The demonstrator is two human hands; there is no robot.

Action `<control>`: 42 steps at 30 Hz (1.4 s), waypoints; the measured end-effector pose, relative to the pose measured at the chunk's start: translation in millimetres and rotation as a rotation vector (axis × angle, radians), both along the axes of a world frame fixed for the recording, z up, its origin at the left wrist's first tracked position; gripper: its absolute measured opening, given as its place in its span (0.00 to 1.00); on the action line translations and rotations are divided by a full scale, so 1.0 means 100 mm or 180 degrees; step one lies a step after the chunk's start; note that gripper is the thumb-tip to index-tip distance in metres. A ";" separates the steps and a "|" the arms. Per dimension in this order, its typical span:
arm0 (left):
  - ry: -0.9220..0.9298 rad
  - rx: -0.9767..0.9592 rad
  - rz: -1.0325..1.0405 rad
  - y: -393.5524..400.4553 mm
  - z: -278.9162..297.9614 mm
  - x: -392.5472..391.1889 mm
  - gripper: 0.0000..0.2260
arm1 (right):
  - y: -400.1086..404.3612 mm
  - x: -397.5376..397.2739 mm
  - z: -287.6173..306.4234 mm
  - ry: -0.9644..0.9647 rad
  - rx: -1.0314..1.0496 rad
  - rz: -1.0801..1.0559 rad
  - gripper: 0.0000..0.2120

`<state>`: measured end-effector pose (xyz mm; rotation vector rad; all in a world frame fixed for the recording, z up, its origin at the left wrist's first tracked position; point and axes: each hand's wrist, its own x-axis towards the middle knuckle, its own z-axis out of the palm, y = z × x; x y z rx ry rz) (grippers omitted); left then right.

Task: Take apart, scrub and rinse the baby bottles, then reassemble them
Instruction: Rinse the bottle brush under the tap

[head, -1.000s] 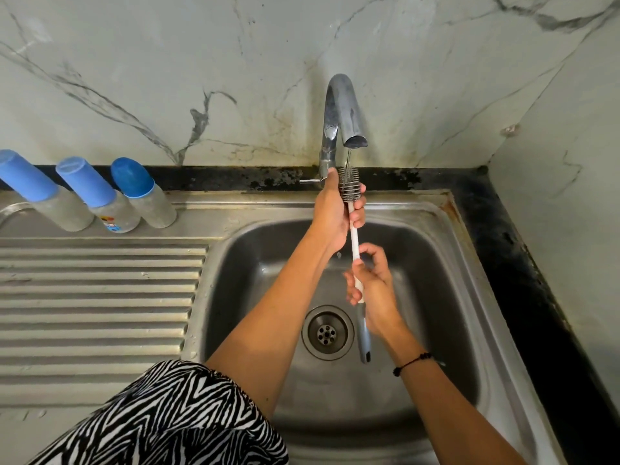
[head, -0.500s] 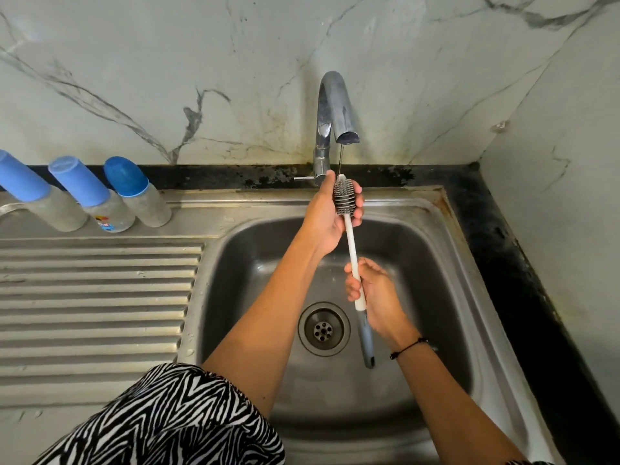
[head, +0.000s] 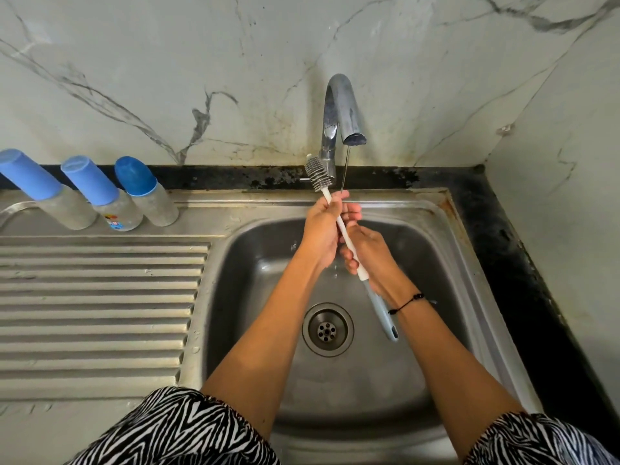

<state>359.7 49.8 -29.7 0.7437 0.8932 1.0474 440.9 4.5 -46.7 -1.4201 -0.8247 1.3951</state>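
Brush (head: 339,223) in both hands' grip

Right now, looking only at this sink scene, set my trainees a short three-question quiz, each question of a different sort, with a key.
1. True or false: the brush head sits directly under the water stream.
2. How many baby bottles stand behind the drainboard?
3. Which hand holds the brush lower on its handle? A) left hand B) right hand

Key: 1 false, the head is left of the stream; 2 three, all capped in blue; 3 B.
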 end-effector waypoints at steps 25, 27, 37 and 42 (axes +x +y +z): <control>0.0562 -0.0090 0.0322 0.07 -0.02 -0.17 0.11 | 0.52 0.08 0.20 -0.1426 0.0499 0.0710 0.11; 0.0512 -0.0118 0.0382 0.05 -0.03 -0.17 0.11 | 0.53 0.06 0.22 -0.1482 0.0577 0.0787 0.10; 0.0585 -0.0053 0.0510 0.13 -0.05 -0.19 0.04 | 0.43 0.13 0.05 -0.1947 0.0243 0.0679 0.26; 0.0757 0.0040 0.0782 0.13 -0.07 -0.15 0.04 | 0.45 0.04 0.15 -0.1745 0.0273 0.0764 0.20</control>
